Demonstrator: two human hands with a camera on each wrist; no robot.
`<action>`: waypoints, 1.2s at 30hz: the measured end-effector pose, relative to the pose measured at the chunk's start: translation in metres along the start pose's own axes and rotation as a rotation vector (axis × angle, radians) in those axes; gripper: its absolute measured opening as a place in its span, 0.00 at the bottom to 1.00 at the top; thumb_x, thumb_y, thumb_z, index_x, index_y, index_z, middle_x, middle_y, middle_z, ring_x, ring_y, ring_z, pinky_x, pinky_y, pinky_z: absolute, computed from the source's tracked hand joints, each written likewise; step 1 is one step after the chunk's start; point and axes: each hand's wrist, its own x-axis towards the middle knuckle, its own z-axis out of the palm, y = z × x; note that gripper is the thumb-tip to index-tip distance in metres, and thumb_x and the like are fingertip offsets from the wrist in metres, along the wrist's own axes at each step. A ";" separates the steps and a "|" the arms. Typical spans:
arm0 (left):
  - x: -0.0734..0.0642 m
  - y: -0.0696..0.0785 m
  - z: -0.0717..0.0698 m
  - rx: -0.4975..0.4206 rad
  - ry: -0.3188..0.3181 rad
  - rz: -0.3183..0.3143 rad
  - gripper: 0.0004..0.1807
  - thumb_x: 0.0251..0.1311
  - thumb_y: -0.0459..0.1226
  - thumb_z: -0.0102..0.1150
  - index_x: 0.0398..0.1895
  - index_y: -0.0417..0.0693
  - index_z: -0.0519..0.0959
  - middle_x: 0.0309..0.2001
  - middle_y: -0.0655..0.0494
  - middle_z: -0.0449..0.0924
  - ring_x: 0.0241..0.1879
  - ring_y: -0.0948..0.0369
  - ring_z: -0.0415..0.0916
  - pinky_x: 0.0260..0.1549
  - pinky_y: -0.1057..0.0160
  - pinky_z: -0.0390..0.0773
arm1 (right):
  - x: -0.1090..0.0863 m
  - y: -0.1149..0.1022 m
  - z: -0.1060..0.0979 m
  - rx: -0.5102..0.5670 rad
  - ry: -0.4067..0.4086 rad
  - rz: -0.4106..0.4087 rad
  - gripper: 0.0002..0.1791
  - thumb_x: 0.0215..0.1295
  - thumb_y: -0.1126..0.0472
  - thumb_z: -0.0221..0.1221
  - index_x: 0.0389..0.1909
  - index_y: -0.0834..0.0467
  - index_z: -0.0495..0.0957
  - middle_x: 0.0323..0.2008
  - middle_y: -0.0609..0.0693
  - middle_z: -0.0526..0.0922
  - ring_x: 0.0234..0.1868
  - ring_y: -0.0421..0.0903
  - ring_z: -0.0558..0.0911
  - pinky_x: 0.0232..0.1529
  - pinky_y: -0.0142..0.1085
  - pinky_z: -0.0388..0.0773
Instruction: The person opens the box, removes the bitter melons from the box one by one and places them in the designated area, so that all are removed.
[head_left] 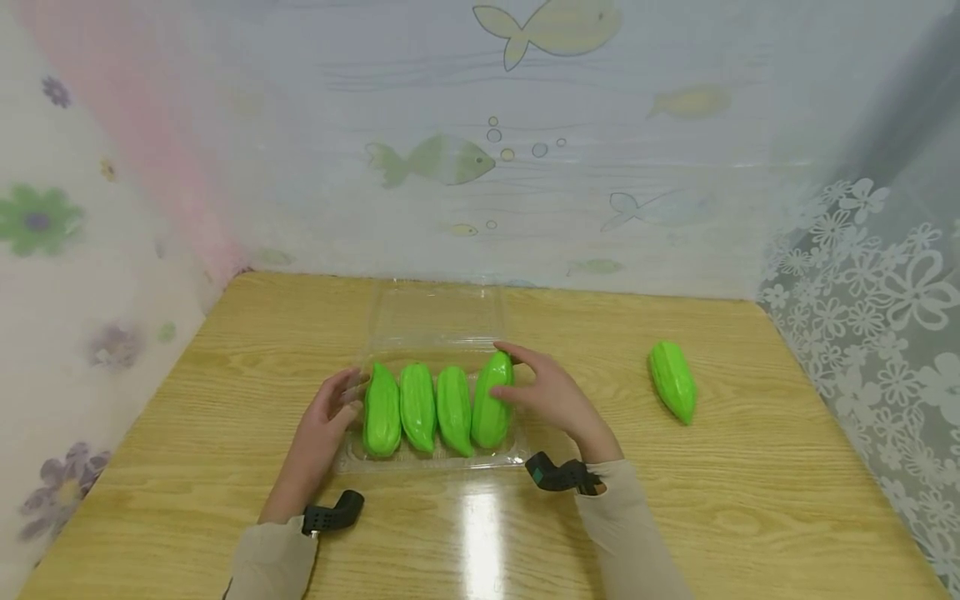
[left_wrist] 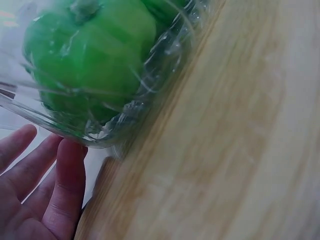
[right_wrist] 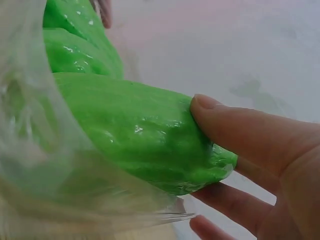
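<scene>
The rightmost green vegetable (head_left: 491,417) hides part of my right grip (head_left: 558,400): in the right wrist view some of my fingers pass behind it. There the hazy wall of the clear container (head_left: 442,467) veils the vegetable's other end, and the left edge crops the container. In the left wrist view, my left grip (head_left: 322,421) runs off the left and bottom edges, while the top edge cuts through the leftmost green vegetable (head_left: 382,417). Below the head view, I lose my sleeves (head_left: 273,550) and the surface's (head_left: 750,500) near side.
</scene>
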 end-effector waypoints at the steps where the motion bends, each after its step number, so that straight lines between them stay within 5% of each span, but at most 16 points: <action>1: -0.001 0.003 0.000 0.002 -0.001 -0.002 0.25 0.65 0.34 0.42 0.65 0.47 0.55 0.63 0.48 0.58 0.60 0.52 0.58 0.43 0.66 0.71 | 0.000 0.000 0.000 0.000 0.003 -0.009 0.34 0.50 0.46 0.63 0.60 0.37 0.63 0.51 0.45 0.71 0.57 0.47 0.65 0.54 0.53 0.61; 10: -0.004 0.012 0.001 0.016 -0.007 0.019 0.25 0.66 0.34 0.41 0.66 0.44 0.54 0.63 0.45 0.57 0.59 0.50 0.59 0.42 0.64 0.72 | -0.003 -0.004 -0.005 -0.038 0.050 -0.036 0.35 0.49 0.41 0.62 0.60 0.34 0.61 0.54 0.41 0.70 0.57 0.46 0.65 0.53 0.53 0.62; 16: -0.006 0.016 0.003 0.009 -0.004 0.002 0.25 0.65 0.34 0.42 0.65 0.43 0.54 0.63 0.45 0.58 0.60 0.50 0.58 0.44 0.62 0.72 | -0.010 -0.016 -0.015 0.126 0.040 -0.034 0.34 0.54 0.46 0.61 0.62 0.35 0.59 0.51 0.43 0.70 0.52 0.44 0.71 0.47 0.46 0.70; 21: -0.003 0.007 0.001 -0.006 -0.008 0.008 0.25 0.66 0.34 0.42 0.65 0.45 0.55 0.63 0.46 0.58 0.60 0.51 0.58 0.43 0.62 0.72 | -0.017 -0.031 -0.022 0.248 0.034 -0.079 0.32 0.61 0.56 0.56 0.65 0.43 0.56 0.57 0.51 0.65 0.55 0.50 0.69 0.47 0.43 0.72; 28: 0.004 -0.014 -0.002 -0.003 -0.010 0.022 0.25 0.66 0.39 0.43 0.65 0.53 0.55 0.63 0.52 0.59 0.60 0.55 0.59 0.42 0.64 0.72 | -0.018 -0.036 -0.025 0.257 0.056 -0.091 0.33 0.63 0.58 0.53 0.67 0.47 0.52 0.58 0.53 0.64 0.56 0.51 0.69 0.45 0.43 0.73; 36: 0.005 -0.019 -0.001 0.002 -0.004 0.026 0.25 0.66 0.41 0.44 0.65 0.53 0.55 0.63 0.53 0.59 0.59 0.56 0.60 0.42 0.65 0.73 | -0.017 -0.033 -0.030 0.294 0.155 -0.109 0.33 0.62 0.59 0.55 0.66 0.48 0.54 0.58 0.54 0.65 0.53 0.52 0.71 0.46 0.45 0.73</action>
